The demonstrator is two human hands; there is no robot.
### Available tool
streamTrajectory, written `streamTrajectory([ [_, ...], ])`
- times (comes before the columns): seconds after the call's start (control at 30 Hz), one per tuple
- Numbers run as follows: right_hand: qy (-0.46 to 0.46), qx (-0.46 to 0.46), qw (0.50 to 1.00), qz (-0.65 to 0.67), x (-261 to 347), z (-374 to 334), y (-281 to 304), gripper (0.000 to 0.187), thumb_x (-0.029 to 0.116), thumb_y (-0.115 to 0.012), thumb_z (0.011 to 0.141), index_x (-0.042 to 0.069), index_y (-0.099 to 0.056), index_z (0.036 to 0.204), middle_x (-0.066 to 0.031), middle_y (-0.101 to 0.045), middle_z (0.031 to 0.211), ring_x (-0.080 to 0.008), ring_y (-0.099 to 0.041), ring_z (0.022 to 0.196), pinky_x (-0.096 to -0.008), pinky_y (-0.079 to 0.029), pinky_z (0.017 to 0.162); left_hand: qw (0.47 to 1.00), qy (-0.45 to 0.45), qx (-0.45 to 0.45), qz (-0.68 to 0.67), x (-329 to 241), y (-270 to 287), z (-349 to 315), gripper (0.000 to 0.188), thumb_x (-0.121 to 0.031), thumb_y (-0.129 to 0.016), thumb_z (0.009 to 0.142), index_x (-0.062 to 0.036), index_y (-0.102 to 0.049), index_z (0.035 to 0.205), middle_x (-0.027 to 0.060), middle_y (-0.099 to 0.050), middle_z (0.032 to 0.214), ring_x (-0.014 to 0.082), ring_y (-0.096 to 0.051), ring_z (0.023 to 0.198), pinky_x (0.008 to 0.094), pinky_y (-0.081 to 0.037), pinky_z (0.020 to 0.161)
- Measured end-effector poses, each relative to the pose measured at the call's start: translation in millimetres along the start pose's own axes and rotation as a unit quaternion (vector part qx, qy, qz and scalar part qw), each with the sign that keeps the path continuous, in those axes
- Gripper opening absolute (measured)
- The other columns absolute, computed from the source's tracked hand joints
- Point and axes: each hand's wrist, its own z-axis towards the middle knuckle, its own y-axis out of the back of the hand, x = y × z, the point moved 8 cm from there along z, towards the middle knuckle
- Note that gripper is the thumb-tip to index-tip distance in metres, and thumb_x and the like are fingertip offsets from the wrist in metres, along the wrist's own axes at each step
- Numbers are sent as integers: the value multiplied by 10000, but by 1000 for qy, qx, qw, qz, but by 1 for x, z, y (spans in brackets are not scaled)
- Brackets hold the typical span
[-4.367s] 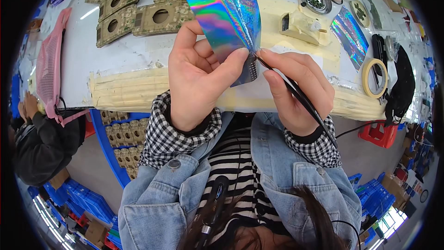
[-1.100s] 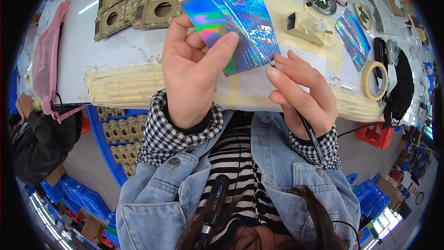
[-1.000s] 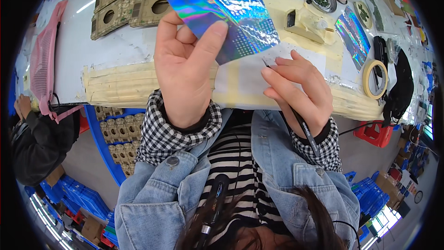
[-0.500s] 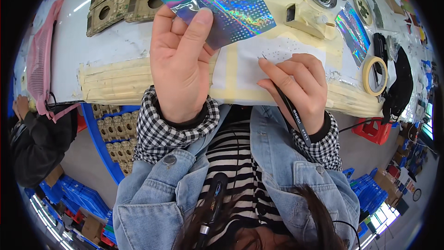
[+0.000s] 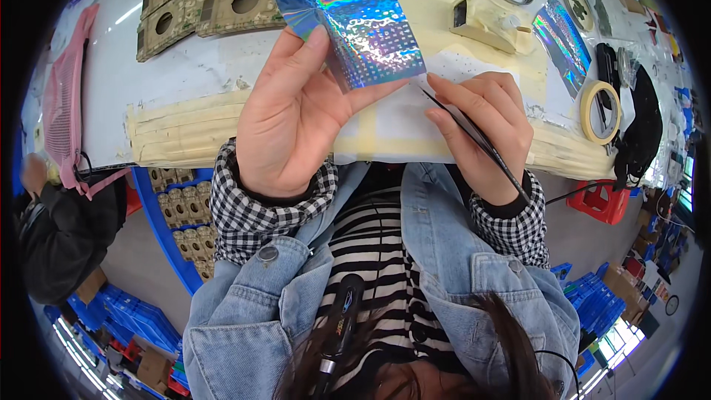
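Since the previous frame, the holographic sheet's [image 5: 370,26] lower-right corner has dropped toward the black tweezers [image 5: 495,154]. The right hand [image 5: 485,120] grips these, tip just below that corner; the left hand [image 5: 285,115] pinches the sheet's left edge above the table [image 5: 189,74]. Steadying it should help.

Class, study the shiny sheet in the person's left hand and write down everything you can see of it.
The sheet looks like thin holographic film, shimmering blue, green, violet and silver. Rows of small squarish marks cover much of it; its left side is smoother and creased. It is held raised and slanted, its upper end cut off by the picture's edge. The left hand grips its left side, thumb in front. A slim dark tool's tip is near the lower right corner; contact is unclear.
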Motion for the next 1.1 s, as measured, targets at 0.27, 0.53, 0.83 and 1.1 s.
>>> streamTrajectory([
  [0.27, 23, -57, 998, 19, 17, 4, 34, 370, 70, -779, 703, 36, -701, 1063, -95, -650, 917, -237, -580, 782, -321, -472, 704, 946, -167, -74, 268, -23, -5, -8, 332, 3, -584, 913, -21, -457, 1219, 113, -646, 1126, 181, -627, 1034, 334, -514, 906],
  [0.53, 97, -40, 992, 65, 42, 19, 13, 381, 113, -782, 707, 62, -697, 1074, -88, -653, 995, -261, -648, 967, -436, -525, 898, 934, -166, -68, 309, -15, -15, -4, 352, 85, -625, 850, 11, -451, 1147, 155, -667, 1055, 161, -651, 955, 263, -545, 809],
  [0.83, 101, -14, 993, 52, 42, 20, 0, 353, 102, -727, 778, 44, -670, 1121, -128, -620, 1068, -284, -650, 1032, -486, -477, 987, 923, -169, -80, 337, -18, -15, -6, 434, 71, -633, 841, 7, -391, 1196, 165, -681, 1003, 160, -669, 892, 248, -552, 747],
  [1.1, 97, -4, 994, 49, 45, 21, -2, 361, 118, -724, 779, 48, -668, 1128, -122, -629, 1052, -275, -649, 1031, -485, -476, 989, 919, -179, -80, 341, -20, -16, -6, 432, 76, -625, 841, 14, -385, 1196, 168, -685, 982, 156, -672, 875, 252, -559, 742],
])
